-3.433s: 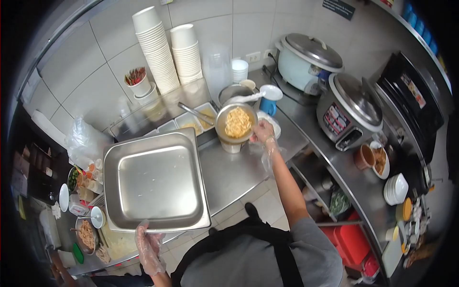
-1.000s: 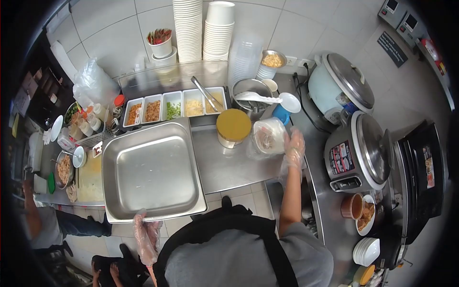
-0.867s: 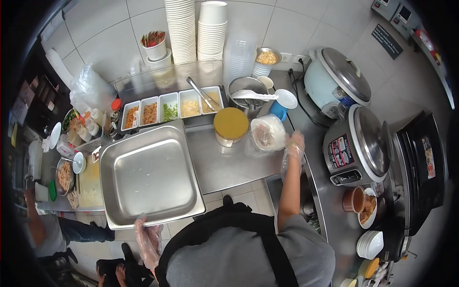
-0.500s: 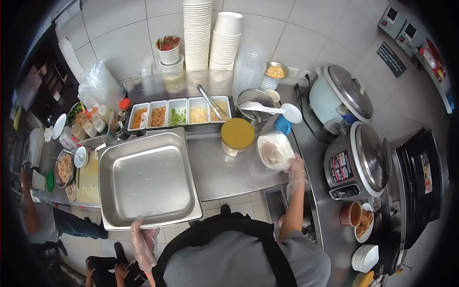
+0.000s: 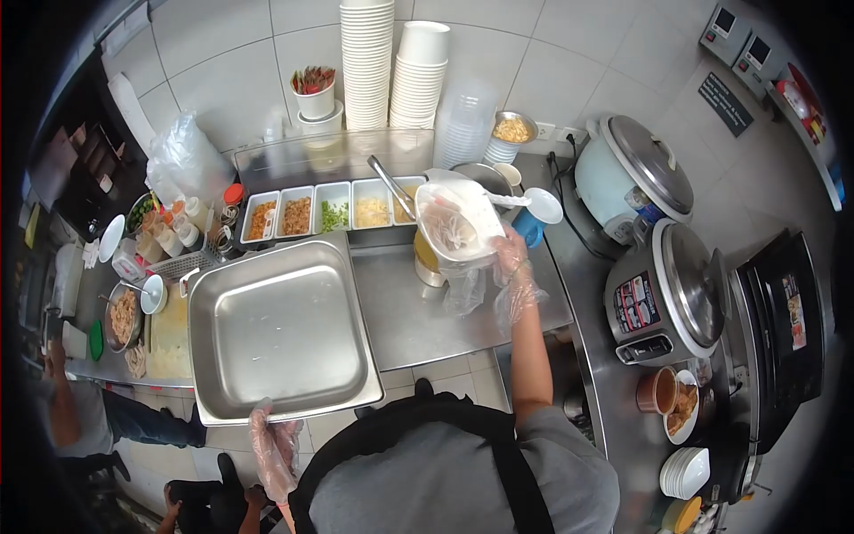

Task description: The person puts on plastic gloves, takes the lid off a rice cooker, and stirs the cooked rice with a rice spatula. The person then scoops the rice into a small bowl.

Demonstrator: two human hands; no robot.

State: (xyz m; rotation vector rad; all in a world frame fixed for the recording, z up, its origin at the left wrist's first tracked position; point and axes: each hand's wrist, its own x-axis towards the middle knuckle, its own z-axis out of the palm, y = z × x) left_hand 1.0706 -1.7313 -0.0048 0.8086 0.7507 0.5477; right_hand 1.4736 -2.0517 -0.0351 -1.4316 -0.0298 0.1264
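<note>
My right hand [image 5: 511, 260], in a clear plastic glove, grips the right edge of a white tub [image 5: 459, 219] with crumpled clear plastic in it. The tub is raised over the yellow-lidded container [image 5: 428, 263] and hides most of its lid. My left hand [image 5: 274, 452], gloved too, is closed on the near rim of the large empty steel pan [image 5: 283, 334]. Tongs [image 5: 390, 185] lean on the row of topping trays [image 5: 334, 214] behind the pan. A steel pot [image 5: 481, 178] with a white ladle is partly behind the tub.
Two rice cookers [image 5: 633, 165] [image 5: 667, 294] stand at right, near a blue cup [image 5: 531, 224]. Paper bowl stacks [image 5: 418, 76] rise at the back. At left are sauce bottles [image 5: 174, 233] and a bowl of meat [image 5: 123, 319]. A co-worker [image 5: 80, 418] stands lower left; another person's hands [image 5: 253, 498] show below.
My right hand first set down a bowl of yellow food at the back. It then took hold of the white tub and moved it left, over the yellow-lidded container. My left hand stays at the pan.
</note>
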